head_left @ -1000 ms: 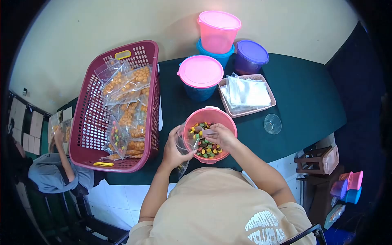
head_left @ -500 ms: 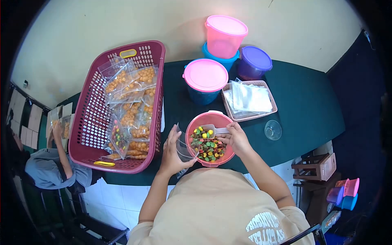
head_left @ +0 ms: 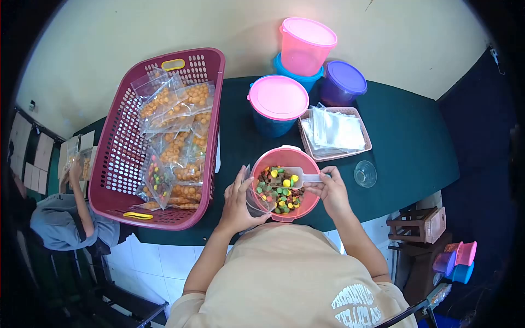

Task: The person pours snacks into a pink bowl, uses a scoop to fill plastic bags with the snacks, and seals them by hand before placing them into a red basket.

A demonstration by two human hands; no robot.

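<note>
Note over tub (head_left: 292, 158): scoop (head_left: 297, 174), handle (head_left: 313, 178) gripped by right fingers (head_left: 325, 186); at rim, bag (head_left: 255, 203) held by left fingers (head_left: 238, 187). Expect light, stiff scoop — limp, slippery bag; grasp handle, bag's mouth.

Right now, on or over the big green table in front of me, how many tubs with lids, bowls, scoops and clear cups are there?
Tubs: 4
Bowl: 1
Scoop: 1
Cup: 1
Total: 7
</note>
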